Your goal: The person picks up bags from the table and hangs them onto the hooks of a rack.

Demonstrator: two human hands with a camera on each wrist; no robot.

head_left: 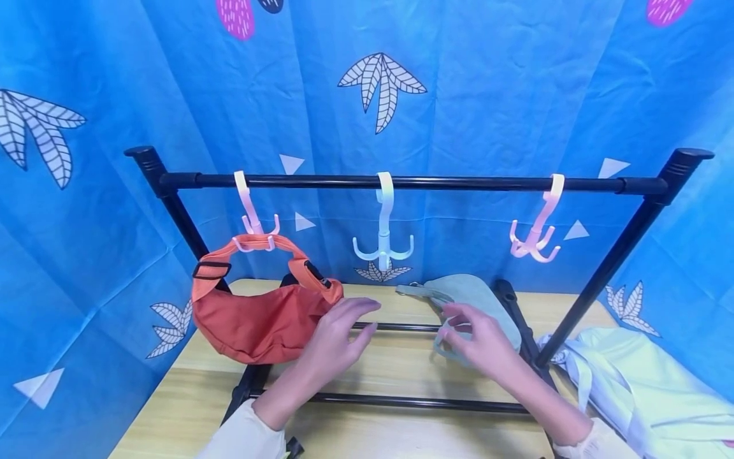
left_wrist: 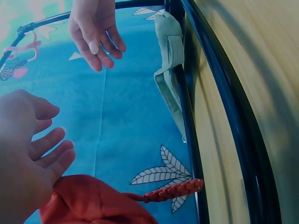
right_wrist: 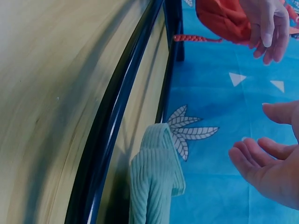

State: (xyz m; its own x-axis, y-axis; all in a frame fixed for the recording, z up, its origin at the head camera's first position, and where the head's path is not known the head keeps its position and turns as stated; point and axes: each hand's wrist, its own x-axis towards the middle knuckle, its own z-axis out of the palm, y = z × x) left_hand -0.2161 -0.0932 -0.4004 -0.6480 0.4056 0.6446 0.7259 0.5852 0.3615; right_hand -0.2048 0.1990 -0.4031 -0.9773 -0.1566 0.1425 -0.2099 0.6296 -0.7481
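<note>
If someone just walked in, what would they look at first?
Probably the bright red-orange bag, because it hangs from the left pink hook and stands out against the leafy blue cloth behind it. Next might be the hands: the left hand in front of the bag's side, and the right hand in front of a pale green bag lying low down.

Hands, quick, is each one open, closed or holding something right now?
Left hand: open, holding nothing, by the red bag.
Right hand: open, holding nothing, near the green bag.
</note>
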